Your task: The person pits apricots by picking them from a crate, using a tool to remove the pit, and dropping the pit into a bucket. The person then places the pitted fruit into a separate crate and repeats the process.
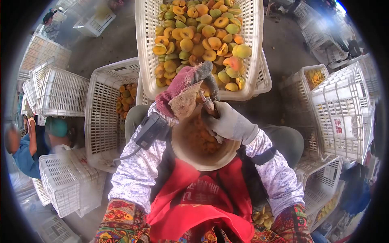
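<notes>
My left hand [184, 91], in a dirty red and grey glove, is closed around a piece of fruit [205, 90] at the near edge of the fruit crate. My right hand [231, 121], in a pale grey glove, grips a small metal-tipped tool [208, 105] whose tip meets the fruit. Below both hands a round bucket [206, 164] sits between the knees, with orange bits [204, 139] inside. Beyond the hands, a white crate [146, 52] is full of halved and whole yellow-orange fruit [194, 40].
A white crate [99, 105] with some fruit stands at the left, and stacked crates [63, 91] lie beyond it. More crates [340, 113] stack up on the right. A person in blue [26, 156] is at the far left. Fruit pieces [263, 216] lie by the right thigh.
</notes>
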A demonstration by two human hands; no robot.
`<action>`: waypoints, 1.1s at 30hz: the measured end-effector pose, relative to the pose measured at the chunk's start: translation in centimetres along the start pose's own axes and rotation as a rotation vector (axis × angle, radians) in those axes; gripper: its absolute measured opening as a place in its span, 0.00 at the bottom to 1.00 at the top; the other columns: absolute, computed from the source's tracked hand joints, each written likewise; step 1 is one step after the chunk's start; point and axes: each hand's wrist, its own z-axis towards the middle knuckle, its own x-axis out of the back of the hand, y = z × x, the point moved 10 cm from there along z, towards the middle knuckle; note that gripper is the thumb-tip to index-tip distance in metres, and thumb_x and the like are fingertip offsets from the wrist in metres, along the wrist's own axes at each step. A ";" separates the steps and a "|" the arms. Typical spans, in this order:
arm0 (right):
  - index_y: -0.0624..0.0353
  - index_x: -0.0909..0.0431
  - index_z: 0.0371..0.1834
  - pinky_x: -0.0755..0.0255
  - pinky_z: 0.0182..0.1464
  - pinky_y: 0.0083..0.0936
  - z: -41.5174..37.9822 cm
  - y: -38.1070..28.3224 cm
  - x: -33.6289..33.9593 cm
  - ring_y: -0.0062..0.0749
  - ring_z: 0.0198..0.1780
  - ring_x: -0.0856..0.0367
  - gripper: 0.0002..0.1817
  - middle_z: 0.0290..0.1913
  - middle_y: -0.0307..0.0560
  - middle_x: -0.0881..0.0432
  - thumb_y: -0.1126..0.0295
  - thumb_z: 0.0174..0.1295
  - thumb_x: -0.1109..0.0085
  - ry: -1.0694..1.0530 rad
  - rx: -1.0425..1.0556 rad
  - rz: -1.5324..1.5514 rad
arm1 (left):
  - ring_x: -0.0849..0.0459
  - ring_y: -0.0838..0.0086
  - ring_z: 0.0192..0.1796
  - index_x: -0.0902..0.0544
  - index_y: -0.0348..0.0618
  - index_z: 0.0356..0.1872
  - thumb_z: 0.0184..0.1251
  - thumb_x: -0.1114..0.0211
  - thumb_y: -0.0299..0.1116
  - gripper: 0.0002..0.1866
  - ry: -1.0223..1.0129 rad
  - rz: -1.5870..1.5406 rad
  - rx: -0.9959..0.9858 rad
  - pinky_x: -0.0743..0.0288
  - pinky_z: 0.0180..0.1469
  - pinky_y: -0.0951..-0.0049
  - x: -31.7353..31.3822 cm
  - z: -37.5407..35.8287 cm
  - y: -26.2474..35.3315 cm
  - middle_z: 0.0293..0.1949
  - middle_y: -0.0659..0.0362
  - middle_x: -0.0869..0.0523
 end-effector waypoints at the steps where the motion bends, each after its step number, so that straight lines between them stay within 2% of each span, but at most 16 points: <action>1: 0.61 0.26 0.30 0.30 0.27 0.26 0.0 -0.2 0.0 0.28 0.22 0.22 0.10 0.20 0.44 0.23 0.66 0.62 0.48 0.021 0.027 -0.004 | 0.17 0.69 0.29 0.20 0.41 0.33 0.72 0.49 0.53 0.24 0.002 -0.007 -0.003 0.21 0.36 0.68 0.0 0.1 0.1 0.28 0.55 0.16; 3: 0.60 0.26 0.29 0.31 0.25 0.24 -0.2 -0.5 0.2 0.24 0.20 0.24 0.10 0.20 0.40 0.23 0.65 0.63 0.48 0.042 0.051 -0.005 | 0.17 0.69 0.30 0.20 0.41 0.32 0.72 0.49 0.53 0.23 0.034 -0.030 -0.022 0.22 0.37 0.67 0.2 0.0 0.3 0.28 0.55 0.16; 5: 0.59 0.26 0.30 0.33 0.22 0.20 -1.1 0.8 -1.8 0.21 0.19 0.26 0.09 0.21 0.37 0.24 0.65 0.64 0.47 -0.156 -0.218 0.496 | 0.17 0.70 0.30 0.20 0.42 0.32 0.72 0.49 0.52 0.23 0.082 -0.081 -0.044 0.22 0.37 0.67 0.1 -0.3 0.6 0.28 0.56 0.16; 8: 0.59 0.26 0.34 0.36 0.19 0.19 -1.2 -0.2 -2.9 0.19 0.18 0.28 0.07 0.21 0.37 0.25 0.67 0.63 0.46 -0.228 -0.179 0.491 | 0.18 0.70 0.31 0.20 0.42 0.32 0.73 0.50 0.52 0.22 0.149 -0.159 -0.053 0.22 0.38 0.66 0.3 -0.4 0.6 0.28 0.56 0.17; 11: 0.61 0.27 0.35 0.36 0.18 0.18 -0.8 -1.5 -1.4 0.18 0.18 0.28 0.07 0.20 0.37 0.26 0.68 0.63 0.47 -0.030 -0.155 0.515 | 0.18 0.70 0.32 0.20 0.43 0.32 0.73 0.50 0.51 0.22 0.194 -0.253 -0.069 0.23 0.39 0.66 0.8 -0.3 0.8 0.28 0.57 0.17; 13: 0.61 0.27 0.35 0.34 0.21 0.18 -0.5 -2.1 -0.4 0.17 0.19 0.27 0.07 0.19 0.36 0.27 0.68 0.64 0.48 0.065 -0.122 0.335 | 0.18 0.70 0.32 0.20 0.43 0.32 0.73 0.50 0.51 0.22 0.242 -0.344 -0.090 0.23 0.40 0.65 1.3 -0.1 0.9 0.28 0.57 0.17; 18: 0.62 0.27 0.40 0.26 0.27 0.35 -1.7 -1.7 -0.5 0.41 0.23 0.19 0.11 0.23 0.50 0.19 0.65 0.61 0.46 -0.056 -0.062 -0.206 | 0.18 0.71 0.33 0.20 0.44 0.32 0.73 0.50 0.50 0.21 0.349 -0.629 -0.174 0.23 0.42 0.65 4.1 -2.0 2.7 0.28 0.59 0.17; 19: 0.62 0.27 0.40 0.26 0.27 0.35 -2.1 0.3 -1.0 0.41 0.23 0.19 0.11 0.23 0.50 0.19 0.65 0.61 0.46 -0.060 -0.059 -0.205 | 0.18 0.71 0.34 0.20 0.44 0.32 0.73 0.50 0.50 0.21 0.364 -0.651 -0.213 0.24 0.42 0.64 5.3 -2.7 3.8 0.28 0.59 0.17; 21: 0.62 0.25 0.40 0.25 0.32 0.43 -2.7 2.6 -0.9 0.51 0.28 0.17 0.12 0.28 0.55 0.16 0.64 0.60 0.47 0.139 0.134 -0.929 | 0.18 0.67 0.35 0.21 0.47 0.31 0.72 0.48 0.45 0.16 0.395 -0.639 -0.354 0.25 0.47 0.59 9.1 -4.6 6.1 0.30 0.59 0.17; 22: 0.62 0.25 0.40 0.25 0.32 0.43 -2.9 2.6 -1.0 0.51 0.28 0.17 0.12 0.28 0.55 0.16 0.64 0.60 0.47 0.141 0.136 -0.930 | 0.18 0.66 0.36 0.20 0.46 0.34 0.71 0.46 0.43 0.13 0.368 -0.515 -0.430 0.25 0.48 0.58 11.3 -6.1 6.9 0.31 0.58 0.16; 24: 0.60 0.24 0.40 0.23 0.34 0.43 -3.2 5.1 -0.7 0.48 0.31 0.15 0.11 0.29 0.52 0.15 0.66 0.60 0.48 0.071 -0.135 -1.073 | 0.18 0.65 0.37 0.19 0.46 0.37 0.70 0.44 0.41 0.11 0.335 -0.375 -0.502 0.25 0.48 0.58 15.1 -8.8 7.5 0.32 0.58 0.16; 26: 0.60 0.26 0.41 0.23 0.34 0.41 -3.0 6.6 -0.8 0.46 0.32 0.15 0.13 0.28 0.52 0.16 0.62 0.61 0.48 0.039 -0.152 -1.129 | 0.17 0.64 0.43 0.19 0.44 0.45 0.68 0.41 0.40 0.13 0.832 0.146 -0.236 0.26 0.51 0.59 20.3 -12.9 6.6 0.40 0.56 0.15; 27: 0.60 0.28 0.43 0.23 0.34 0.38 -2.9 7.3 -0.8 0.45 0.32 0.15 0.16 0.28 0.51 0.16 0.59 0.62 0.48 0.006 -0.174 -1.196 | 0.17 0.64 0.43 0.19 0.44 0.45 0.68 0.41 0.40 0.13 0.834 0.156 -0.240 0.26 0.51 0.59 20.6 -13.5 6.9 0.40 0.56 0.15; 29: 0.60 0.26 0.42 0.23 0.35 0.40 -2.9 7.5 -1.3 0.46 0.33 0.15 0.15 0.29 0.51 0.16 0.59 0.61 0.47 -0.045 -0.199 -1.263 | 0.18 0.63 0.49 0.21 0.42 0.52 0.65 0.38 0.41 0.19 0.592 1.647 -0.152 0.27 0.53 0.61 15.9 -12.3 9.4 0.48 0.53 0.17; 31: 0.60 0.25 0.41 0.24 0.36 0.41 -2.9 6.9 -1.7 0.47 0.34 0.15 0.16 0.30 0.51 0.16 0.58 0.61 0.46 -0.086 -0.164 -1.166 | 0.19 0.58 0.52 0.22 0.39 0.53 0.61 0.35 0.43 0.23 0.564 1.682 -0.183 0.27 0.55 0.62 14.2 -10.7 9.4 0.52 0.49 0.20; 33: 0.61 0.25 0.41 0.24 0.37 0.41 -3.0 6.7 -1.6 0.47 0.35 0.15 0.17 0.30 0.51 0.16 0.57 0.61 0.46 -0.109 -0.151 -1.148 | 0.22 0.58 0.57 0.25 0.40 0.58 0.63 0.35 0.40 0.24 0.274 0.985 0.011 0.30 0.60 0.65 11.7 -6.3 6.2 0.54 0.48 0.20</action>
